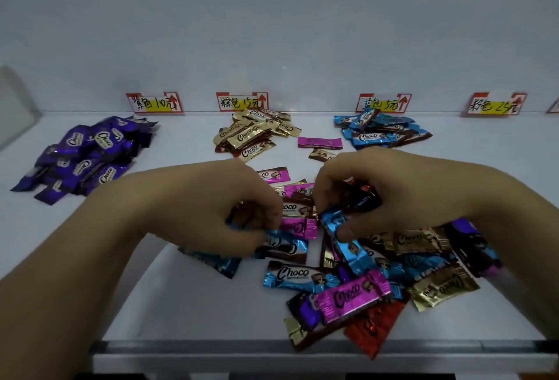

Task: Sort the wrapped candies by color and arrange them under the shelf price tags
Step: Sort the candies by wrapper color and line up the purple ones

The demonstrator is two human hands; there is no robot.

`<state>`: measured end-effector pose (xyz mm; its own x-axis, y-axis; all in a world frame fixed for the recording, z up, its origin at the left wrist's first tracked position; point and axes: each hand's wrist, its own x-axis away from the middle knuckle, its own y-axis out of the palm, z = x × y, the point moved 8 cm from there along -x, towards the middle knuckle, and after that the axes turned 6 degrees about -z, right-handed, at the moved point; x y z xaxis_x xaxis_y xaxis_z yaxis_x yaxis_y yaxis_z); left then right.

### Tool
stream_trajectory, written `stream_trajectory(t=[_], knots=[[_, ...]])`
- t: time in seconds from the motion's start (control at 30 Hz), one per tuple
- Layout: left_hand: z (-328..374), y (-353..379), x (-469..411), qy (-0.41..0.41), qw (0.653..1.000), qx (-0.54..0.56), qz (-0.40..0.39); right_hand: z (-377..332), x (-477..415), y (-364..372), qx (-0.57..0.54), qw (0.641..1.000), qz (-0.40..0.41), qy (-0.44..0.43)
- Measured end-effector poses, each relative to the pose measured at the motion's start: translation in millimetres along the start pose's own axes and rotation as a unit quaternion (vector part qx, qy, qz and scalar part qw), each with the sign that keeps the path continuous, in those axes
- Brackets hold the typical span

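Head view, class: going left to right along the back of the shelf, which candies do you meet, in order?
purple candy pile → gold candy pile → lone pink candy → blue candy pile

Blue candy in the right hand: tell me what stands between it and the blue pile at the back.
Nothing visible blocks it. The blue candy pinched by the right hand has open shelf ahead up to the blue pile. A lone pink candy and a small gold candy lie flat just left of that line.
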<state>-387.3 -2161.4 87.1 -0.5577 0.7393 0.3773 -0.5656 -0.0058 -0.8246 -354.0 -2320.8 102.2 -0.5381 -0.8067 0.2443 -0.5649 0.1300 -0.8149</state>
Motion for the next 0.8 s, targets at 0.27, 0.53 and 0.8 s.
stream_trajectory(t=[0.27, 0.53, 0.8], knots=[[-4, -42, -14, -0.015, 0.968, 0.135, 0.211, 5, 2, -28, -0.175, 0.977, 0.112, -0.054], [-19, -75, -34, -0.075, 0.942, 0.16, 0.286, 83, 41, -79, -0.225, 0.937, 0.258, 0.069], [-20, -120, -127, -0.133, 0.927, 0.155, 0.316, 159, 76, -95, -0.233, 0.856, 0.395, 0.238]])
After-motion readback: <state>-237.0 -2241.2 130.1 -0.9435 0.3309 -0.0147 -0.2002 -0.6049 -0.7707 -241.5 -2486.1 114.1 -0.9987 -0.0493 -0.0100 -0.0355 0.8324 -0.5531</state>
